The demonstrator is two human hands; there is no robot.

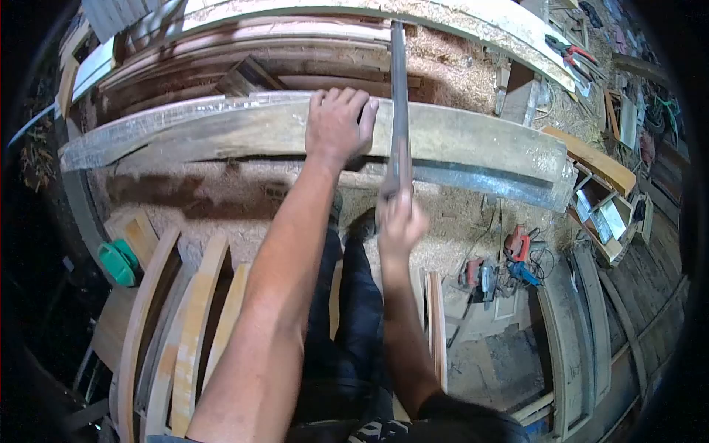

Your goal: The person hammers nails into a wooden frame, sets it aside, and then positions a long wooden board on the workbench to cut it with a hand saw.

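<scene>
A long wooden plank (473, 133) lies crosswise in front of me. My left hand (340, 127) is wrapped over it near its middle, fingers curled past the far edge and thumb on the right. Just right of that hand, a handsaw (399, 88) crosses the plank, its narrow end pointing away from me. My right hand (401, 225) is closed around the saw's handle on the near side of the plank, slightly smeared by motion. Much of the handle is hidden by the fingers.
Beyond lies another long board (473, 29) with sawdust on it and pliers (570, 53) at its right. Red power tools (517, 244) with cords sit on the lower right. Curved timber pieces (151, 310) and a green container (118, 262) stand lower left. Sawdust covers the floor.
</scene>
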